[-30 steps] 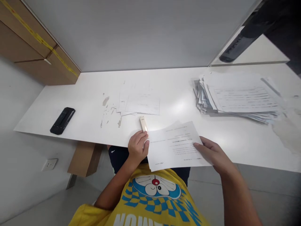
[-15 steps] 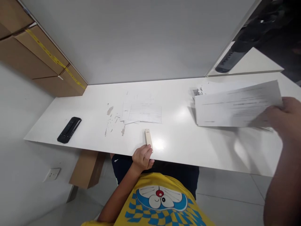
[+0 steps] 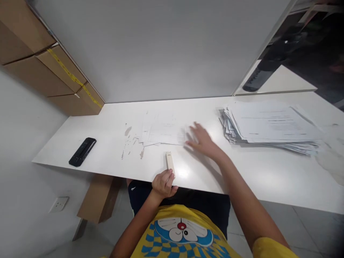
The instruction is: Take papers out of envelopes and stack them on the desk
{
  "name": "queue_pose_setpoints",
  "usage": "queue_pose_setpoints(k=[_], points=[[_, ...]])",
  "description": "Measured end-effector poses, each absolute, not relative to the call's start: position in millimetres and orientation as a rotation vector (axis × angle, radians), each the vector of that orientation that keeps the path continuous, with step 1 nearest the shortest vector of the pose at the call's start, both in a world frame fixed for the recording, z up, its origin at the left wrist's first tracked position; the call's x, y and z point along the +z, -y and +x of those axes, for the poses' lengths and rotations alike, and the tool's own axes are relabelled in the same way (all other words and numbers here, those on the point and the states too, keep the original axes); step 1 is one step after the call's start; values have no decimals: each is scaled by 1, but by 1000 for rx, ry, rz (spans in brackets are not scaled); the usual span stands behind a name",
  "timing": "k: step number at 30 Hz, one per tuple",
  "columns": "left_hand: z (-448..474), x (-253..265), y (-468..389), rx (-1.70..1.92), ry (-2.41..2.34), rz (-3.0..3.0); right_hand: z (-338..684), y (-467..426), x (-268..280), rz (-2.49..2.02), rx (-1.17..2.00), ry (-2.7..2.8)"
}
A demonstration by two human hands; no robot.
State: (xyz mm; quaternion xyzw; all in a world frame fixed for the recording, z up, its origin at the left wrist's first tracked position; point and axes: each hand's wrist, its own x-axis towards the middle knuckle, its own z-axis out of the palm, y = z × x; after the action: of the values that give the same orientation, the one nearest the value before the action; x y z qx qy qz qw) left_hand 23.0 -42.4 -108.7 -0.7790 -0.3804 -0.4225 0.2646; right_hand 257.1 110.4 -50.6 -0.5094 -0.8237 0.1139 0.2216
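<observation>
My left hand (image 3: pixel 163 183) is at the table's front edge, its fingers curled round the near end of a slim cream-coloured stick-like tool (image 3: pixel 170 161) whose kind I cannot make out. The tool's far end points away from me over the white tabletop. My right hand (image 3: pixel 201 139), smeared by motion, is just right of a few thin printed sheets (image 3: pixel 166 133), fingers spread and holding nothing. Whether its fingertips touch the sheets I cannot tell. Further right lies a thick, uneven stack of printed papers (image 3: pixel 271 122).
Torn paper scraps (image 3: pixel 128 131) lie left of the sheets. A black phone-like device (image 3: pixel 82 152) rests at the table's left. Cardboard boxes (image 3: pixel 61 77) are stacked at the back left, and another box (image 3: pixel 95 197) is below the table. A grey panel (image 3: pixel 166 50) borders the back.
My right hand has let go of the printed sheet, which is now on the right stack, and has swung left to the middle sheets. My left hand stays on the cream tool.
</observation>
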Motion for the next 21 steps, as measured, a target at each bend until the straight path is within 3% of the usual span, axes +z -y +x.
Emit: queue_pose_setpoints(k=[3, 9, 14, 17, 21], points=[[23, -111, 41, -1148, 1035, -2096, 221, -112, -71, -1450, 448, 2363], [33, -86, 47, -1262, 1104, -2139, 222, -104, -69, -1411, 242, 2270], [4, -52, 33, -1452, 1450, -2084, 240, -100, -66, -1575, 280, 2024], [-33, -46, -16, -1279, 1788, -2101, 247, -101, -67, -1655, 346, 1870], [-53, -55, -86, -664, 2213, -2217, 248, -101, -75, -1622, 349, 1913]])
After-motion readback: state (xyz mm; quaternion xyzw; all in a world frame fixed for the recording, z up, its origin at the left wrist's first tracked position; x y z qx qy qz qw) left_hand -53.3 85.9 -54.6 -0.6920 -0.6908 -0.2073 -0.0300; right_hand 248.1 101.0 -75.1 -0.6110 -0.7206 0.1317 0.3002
